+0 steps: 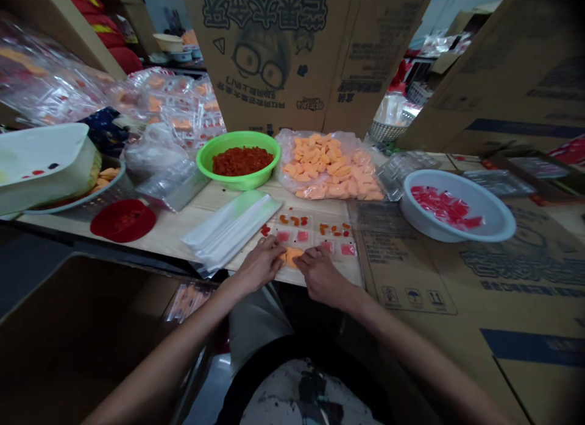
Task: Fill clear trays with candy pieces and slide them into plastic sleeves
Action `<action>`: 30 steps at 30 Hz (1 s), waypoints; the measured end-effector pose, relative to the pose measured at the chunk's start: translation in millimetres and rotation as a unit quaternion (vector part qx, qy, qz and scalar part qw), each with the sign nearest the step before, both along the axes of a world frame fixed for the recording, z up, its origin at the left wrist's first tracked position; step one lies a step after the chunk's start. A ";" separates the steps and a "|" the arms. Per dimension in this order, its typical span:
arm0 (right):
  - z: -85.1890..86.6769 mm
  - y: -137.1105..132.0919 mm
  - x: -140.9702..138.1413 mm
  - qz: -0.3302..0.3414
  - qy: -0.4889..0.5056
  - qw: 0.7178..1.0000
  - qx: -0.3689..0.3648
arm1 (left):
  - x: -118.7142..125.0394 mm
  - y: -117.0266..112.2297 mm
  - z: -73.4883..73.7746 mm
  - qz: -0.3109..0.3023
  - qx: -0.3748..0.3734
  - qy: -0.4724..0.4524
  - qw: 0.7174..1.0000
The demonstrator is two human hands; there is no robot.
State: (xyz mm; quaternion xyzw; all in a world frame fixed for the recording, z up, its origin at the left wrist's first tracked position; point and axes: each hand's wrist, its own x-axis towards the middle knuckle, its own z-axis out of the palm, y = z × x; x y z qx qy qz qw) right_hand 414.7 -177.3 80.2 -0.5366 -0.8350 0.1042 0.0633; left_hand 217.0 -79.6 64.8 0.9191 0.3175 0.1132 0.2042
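At the table's front edge, my left hand (262, 263) and my right hand (322, 274) come close together, fingertips bent down. Between them lie orange pieces (292, 257), which look like gummy candy, and the fingers of both hands are closed on them. Just beyond is a clear plastic tray or sheet with pink-red squares (302, 235) and small orange-brown pieces (293, 220) in its compartments. A few small red bits (265, 230) lie by my left hand. To the left rests a stack of clear plastic bags (231, 230). My fingers partly hide the orange pieces.
Behind stand a green bowl (237, 180) of red-brown pieces and an open bag of orange pieces (326, 166). A pale blue basin (457, 230) holds red packets. Left are a red lid-like dish (122, 220) and a white tub (46, 163). Cardboard panels (292, 102) rise behind.
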 end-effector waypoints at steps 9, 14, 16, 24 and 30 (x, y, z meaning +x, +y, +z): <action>25.2 56.2 42.1 -0.144 0.036 0.988 0.034 | 13.4 46.2 35.3 0.027 -0.017 -0.070 0.997; 50.1 145.4 106.1 -0.284 -0.037 0.956 0.056 | 73.2 143.7 58.0 0.131 0.048 -0.094 0.986; 55.6 176.6 122.6 -0.314 -0.073 0.945 0.059 | 97.3 179.5 59.4 0.141 0.030 -0.078 0.987; 43.2 234.0 140.8 -0.307 -0.110 0.943 0.062 | 122.1 241.7 49.7 0.131 -0.117 -0.127 0.976; 55.1 231.6 147.5 -0.356 -0.017 0.934 0.033 | 105.0 224.5 61.8 0.186 -0.239 -0.235 0.924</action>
